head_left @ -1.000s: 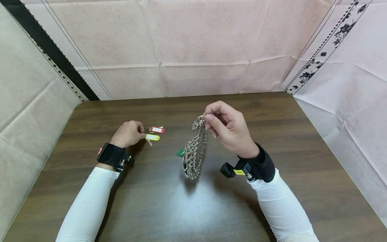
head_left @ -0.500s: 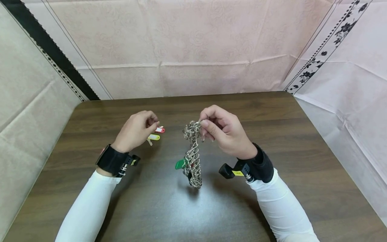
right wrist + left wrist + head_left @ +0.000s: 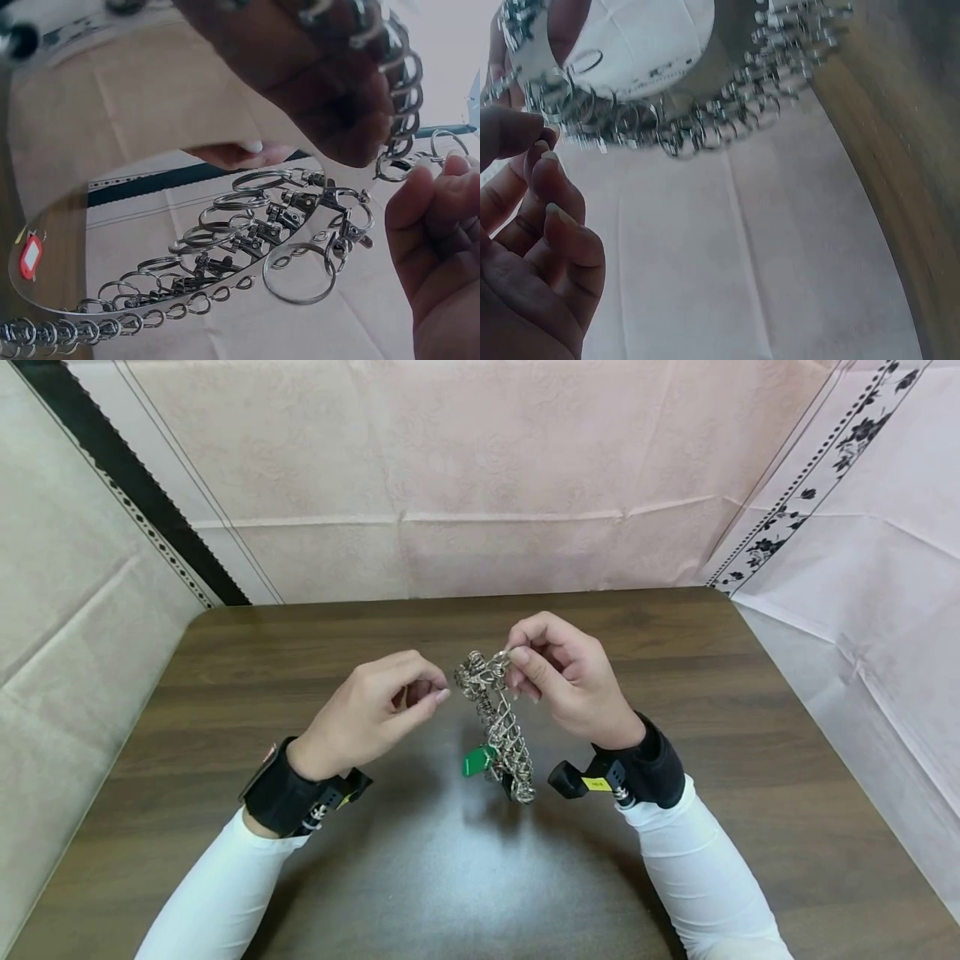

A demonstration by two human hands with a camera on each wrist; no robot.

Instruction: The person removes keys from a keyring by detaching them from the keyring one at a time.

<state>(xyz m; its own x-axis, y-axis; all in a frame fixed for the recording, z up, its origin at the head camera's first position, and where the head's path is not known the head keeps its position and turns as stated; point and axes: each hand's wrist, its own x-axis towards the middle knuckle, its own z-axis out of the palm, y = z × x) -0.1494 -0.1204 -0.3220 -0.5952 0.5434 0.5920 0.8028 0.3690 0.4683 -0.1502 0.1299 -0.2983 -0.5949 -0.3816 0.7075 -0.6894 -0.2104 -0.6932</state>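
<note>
My right hand [image 3: 566, 681] pinches the top of a bunch of metal key rings [image 3: 504, 727] between thumb and forefinger. The bunch hangs over the table, a green key tag [image 3: 477, 761] at its lower left. The right wrist view shows split rings and small swivel clasps [image 3: 296, 201] set along a curved band. My left hand [image 3: 378, 710] is just left of the bunch, fingers bent loosely, thumb and forefinger tips near each other with nothing visible between them. A red key tag [image 3: 30, 257] on the table shows in the right wrist view; in the head view the left hand hides it.
The dark wooden table [image 3: 480, 877] has its far edge against a pale cloth backdrop [image 3: 480, 485]. Cloth walls also rise on the left and right. Each wrist wears a black strap with a small camera.
My left hand has come away from the yellow and red key tags and moved right, close to the bunch. The right hand still holds the bunch, which has swung and turned.
</note>
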